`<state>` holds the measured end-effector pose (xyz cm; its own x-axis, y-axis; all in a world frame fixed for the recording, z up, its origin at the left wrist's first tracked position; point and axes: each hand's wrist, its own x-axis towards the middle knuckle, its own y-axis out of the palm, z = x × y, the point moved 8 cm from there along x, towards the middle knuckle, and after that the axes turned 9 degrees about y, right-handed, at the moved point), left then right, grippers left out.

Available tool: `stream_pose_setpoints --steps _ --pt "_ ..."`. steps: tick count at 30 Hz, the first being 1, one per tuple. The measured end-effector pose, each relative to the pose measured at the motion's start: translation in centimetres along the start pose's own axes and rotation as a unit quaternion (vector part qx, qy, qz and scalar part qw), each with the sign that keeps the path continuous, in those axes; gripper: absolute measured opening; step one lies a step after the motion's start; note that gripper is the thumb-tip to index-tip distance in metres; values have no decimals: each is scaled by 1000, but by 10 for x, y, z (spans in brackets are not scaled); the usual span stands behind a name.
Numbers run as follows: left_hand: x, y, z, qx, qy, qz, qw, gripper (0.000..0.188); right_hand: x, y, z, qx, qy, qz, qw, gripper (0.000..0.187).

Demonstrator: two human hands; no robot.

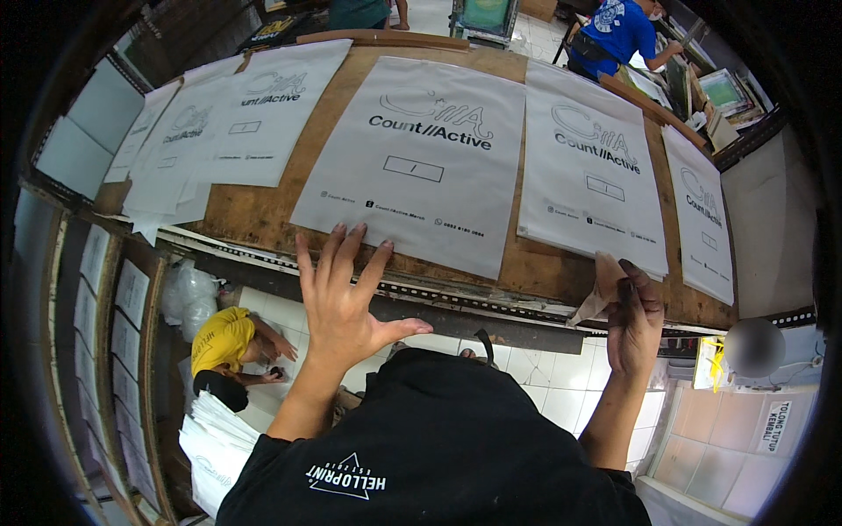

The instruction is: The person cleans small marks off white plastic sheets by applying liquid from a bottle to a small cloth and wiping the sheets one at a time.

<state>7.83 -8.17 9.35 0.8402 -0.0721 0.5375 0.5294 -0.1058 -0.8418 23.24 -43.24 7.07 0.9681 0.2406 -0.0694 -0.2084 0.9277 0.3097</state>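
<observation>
A white printed plastic sheet [408, 175], perhaps a flat bag, lies on the wooden table in front of me. My left hand [338, 302] is open, fingers spread, with its fingertips at the sheet's near edge. To the right is a stack of similar printed sheets [596, 197]. At its near right corner, my right hand [636, 320] is closed on a crumpled beige rag [599, 289], its fingertips stained black. I cannot tell whether the rag is cloth or paper, and part of it is hidden by the fingers.
More printed sheets [263, 114] overlap at the table's left end, and another pile [703, 215] lies at the right. The brown wooden tabletop [307, 131] has a perforated metal edge. A person in yellow [224, 342] crouches below left; another in blue [614, 35] works at back right.
</observation>
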Motion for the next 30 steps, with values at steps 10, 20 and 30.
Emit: stream_pose_setpoints --steps 10,20,30 --pt "24 0 -29 -93 88 5 992 99 2 -9 -4 -28 -4 -34 999 29" --pt "28 8 -46 -128 106 1 986 92 8 30 27 -169 -32 -27 985 25" --pt "-7 -31 56 27 -45 -82 995 88 60 258 25 -383 -207 275 857 23"
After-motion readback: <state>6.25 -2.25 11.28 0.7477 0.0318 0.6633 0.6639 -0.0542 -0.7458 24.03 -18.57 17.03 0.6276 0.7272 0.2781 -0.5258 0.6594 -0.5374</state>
